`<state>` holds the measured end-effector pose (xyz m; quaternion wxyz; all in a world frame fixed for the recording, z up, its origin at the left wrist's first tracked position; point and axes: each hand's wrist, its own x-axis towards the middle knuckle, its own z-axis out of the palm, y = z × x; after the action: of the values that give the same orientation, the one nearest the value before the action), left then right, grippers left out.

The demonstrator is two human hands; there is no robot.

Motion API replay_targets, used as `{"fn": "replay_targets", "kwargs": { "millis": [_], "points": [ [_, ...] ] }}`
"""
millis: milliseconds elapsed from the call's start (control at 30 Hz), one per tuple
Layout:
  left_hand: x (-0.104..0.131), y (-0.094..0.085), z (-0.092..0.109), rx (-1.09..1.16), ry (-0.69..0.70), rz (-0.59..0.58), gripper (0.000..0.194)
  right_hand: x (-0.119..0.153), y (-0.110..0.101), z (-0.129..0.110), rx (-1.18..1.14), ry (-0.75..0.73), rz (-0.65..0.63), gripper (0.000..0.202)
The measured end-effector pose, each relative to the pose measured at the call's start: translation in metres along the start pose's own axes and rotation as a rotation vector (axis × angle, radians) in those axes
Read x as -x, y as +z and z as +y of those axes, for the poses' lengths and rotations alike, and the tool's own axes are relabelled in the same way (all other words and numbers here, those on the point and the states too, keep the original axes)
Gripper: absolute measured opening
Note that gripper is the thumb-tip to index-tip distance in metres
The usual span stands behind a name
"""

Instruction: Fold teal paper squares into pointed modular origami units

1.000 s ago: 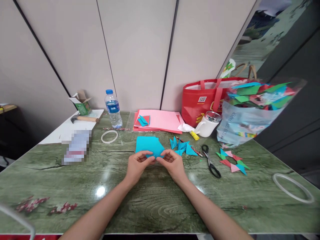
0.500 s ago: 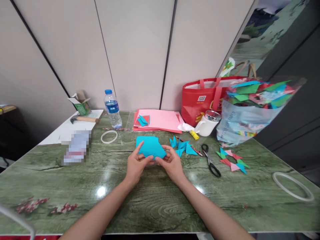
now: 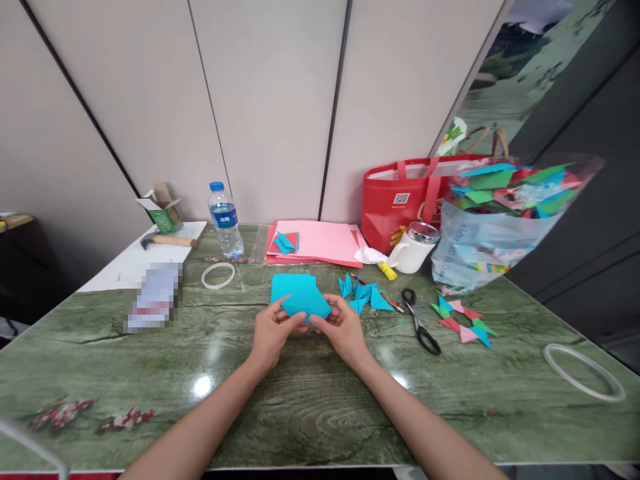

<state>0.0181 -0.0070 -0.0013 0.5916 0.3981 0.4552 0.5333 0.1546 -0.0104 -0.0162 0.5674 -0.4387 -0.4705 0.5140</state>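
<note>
Both hands pinch a folded piece of blue paper [image 3: 309, 304], held low over the table in the middle. My left hand [image 3: 271, 333] grips its left part, thumb along the lower edge and index finger partly behind the paper. My right hand [image 3: 345, 330] has its lower right corner between thumb and fingers. Just behind lies more blue paper [image 3: 287, 285], partly covered by the held piece. Folded blue paper pieces [image 3: 363, 293] lie to the right of my right hand. Black-handled scissors [image 3: 420, 322] and a ring of coloured folded pieces [image 3: 465, 321] rest farther right.
Pink and red paper sheets [image 3: 325, 241] lie at the back. A water bottle [image 3: 226, 220], white ring [image 3: 218, 275] and hammer [image 3: 169, 241] are on the left. On the right stand a white mug [image 3: 413, 252], red bag [image 3: 380, 207] and filled plastic bag [image 3: 475, 243].
My left index finger has slipped from the front of the blue paper to partly behind it. The held piece's left edge now stands out against the blue paper behind.
</note>
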Motion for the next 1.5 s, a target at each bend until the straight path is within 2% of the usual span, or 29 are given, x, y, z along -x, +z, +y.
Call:
{"fn": "replay_targets", "kwargs": {
  "millis": [200,400,500,733,900,1067,1233,1400,1500],
  "points": [
    [0.000,-0.001,-0.001,-0.022,0.025,-0.033,0.035,0.000,-0.001,0.002,0.039,-0.012,-0.019,0.041],
    [0.000,-0.002,0.001,-0.043,0.036,-0.041,0.031,0.003,0.002,0.000,0.057,-0.051,-0.058,0.042],
    [0.000,-0.002,0.000,-0.072,0.040,-0.041,0.027,0.004,0.003,-0.002,0.061,-0.029,-0.053,0.037],
    [-0.001,-0.003,-0.001,-0.088,0.001,-0.091,0.027,0.004,-0.001,-0.004,0.076,0.069,-0.073,0.035],
    [-0.002,-0.007,-0.003,-0.103,0.009,-0.148,0.029,0.002,-0.003,0.000,0.079,0.071,-0.064,0.035],
    [-0.002,-0.006,-0.002,-0.084,-0.070,-0.062,0.035,0.001,-0.004,0.001,0.146,0.065,-0.075,0.035],
    [-0.003,-0.006,0.000,-0.041,-0.092,-0.110,0.035,0.000,-0.008,0.000,0.158,0.098,-0.079,0.039],
    [-0.002,-0.006,0.002,-0.047,-0.065,-0.090,0.035,-0.001,-0.010,0.000,0.134,0.130,-0.107,0.040],
    [-0.003,-0.006,0.004,-0.064,-0.073,-0.076,0.036,-0.002,-0.009,0.001,0.138,0.093,-0.120,0.039]
  ]
}}
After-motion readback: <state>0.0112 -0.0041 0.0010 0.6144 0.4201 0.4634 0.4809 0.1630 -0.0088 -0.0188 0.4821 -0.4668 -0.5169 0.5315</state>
